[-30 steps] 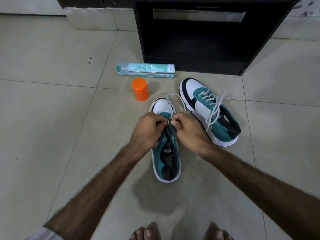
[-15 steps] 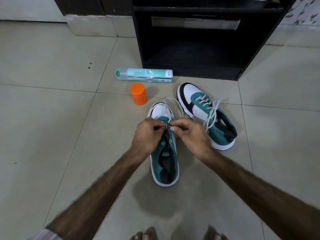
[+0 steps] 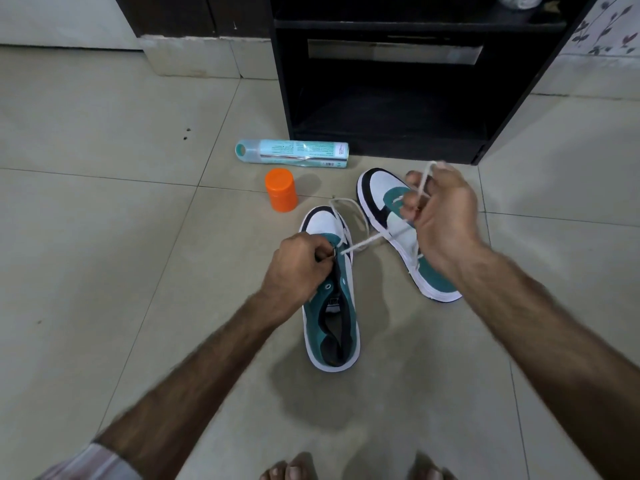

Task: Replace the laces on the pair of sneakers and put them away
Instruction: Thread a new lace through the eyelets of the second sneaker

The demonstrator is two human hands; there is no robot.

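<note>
Left hand (image 3: pixel 300 268) is curling over the near sneaker (image 3: pixel 331 299), fingertips pinching at its eyelet edge, forearm reaching in from the lower left. Right hand (image 3: pixel 441 216) is hovering raised over the far sneaker (image 3: pixel 398 230) (partly hiding it), its grip grasping the white lace (image 3: pixel 367 241), which is stretching taut from the near sneaker's eyelet. Both sneakers are sitting on the floor (image 3: pixel 104 237) just before the black cabinet (image 3: pixel 398 98).

pale tiled floor (image 3: pixel 104 202), open black cabinet (image 3: pixel 388 109) ahead, floral wall (image 3: pixel 609 26) at right
</note>
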